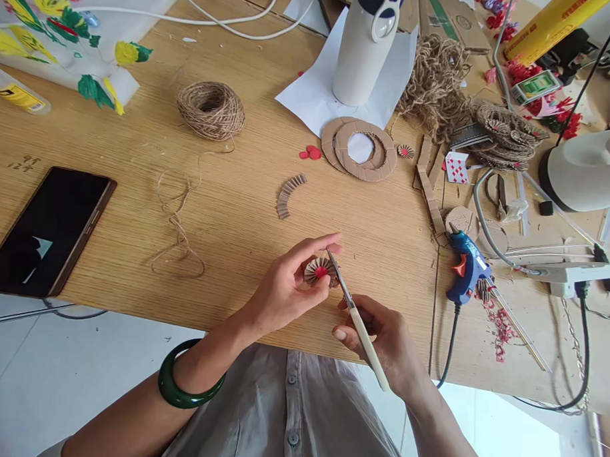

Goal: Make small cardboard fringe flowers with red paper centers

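My left hand, a dark green bangle on its wrist, pinches a small pleated cardboard rosette with a red centre. In my right hand is a pair of scissors with a cream handle, seen edge-on. Their metal tips reach the rosette's right side, by my left fingertips; I cannot tell whether the blades touch it. Above my hands a curved pleated cardboard strip lies on the table. Beyond it are red discs and cardboard rings, with another small rosette beside them.
A twine ball with a loose strand and a phone lie to the left. A white bottle stands on paper at the back. On the right are a blue glue gun, cables, tangled twine and a power strip.
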A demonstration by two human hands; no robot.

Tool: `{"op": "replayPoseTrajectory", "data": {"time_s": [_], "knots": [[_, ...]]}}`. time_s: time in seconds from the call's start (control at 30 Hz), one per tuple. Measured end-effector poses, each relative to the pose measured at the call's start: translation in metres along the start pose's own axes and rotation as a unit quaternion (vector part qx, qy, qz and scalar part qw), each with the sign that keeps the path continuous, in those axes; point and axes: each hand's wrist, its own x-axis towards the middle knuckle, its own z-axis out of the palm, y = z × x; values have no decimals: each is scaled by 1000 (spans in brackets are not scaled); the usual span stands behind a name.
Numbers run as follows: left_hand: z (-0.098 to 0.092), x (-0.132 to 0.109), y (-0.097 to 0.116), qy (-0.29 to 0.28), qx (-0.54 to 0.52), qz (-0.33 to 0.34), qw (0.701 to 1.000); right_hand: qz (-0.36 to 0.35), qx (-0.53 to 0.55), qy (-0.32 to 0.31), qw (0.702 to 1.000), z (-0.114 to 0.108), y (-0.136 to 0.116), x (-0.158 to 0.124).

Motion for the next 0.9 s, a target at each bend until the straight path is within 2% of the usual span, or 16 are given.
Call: {"op": "replayPoseTrajectory", "data": {"time_s": [0.2,0.33,0.4,0.53,0.6,0.9], "knots": [[-2,-2,-2,-28,12,16,999,4,10,1,1000,-1,2,-1],[-2,-2,-5,-38,-37,25,998,5,26,18,1000,-1,2,0],[-2,-3,-5,-18,-72,1,997,9,37,23,999,-1,2,0],[-1,-5,-7,61,-122,-71,988,7,43,36,998,0,1,0],[0,-7,-8,73,-119,-93,986,-1,33,39,999,0,1,1],[3,-7,-9,125,-60,-83,987,-14,-2,20,1000,0,3,1]]}}
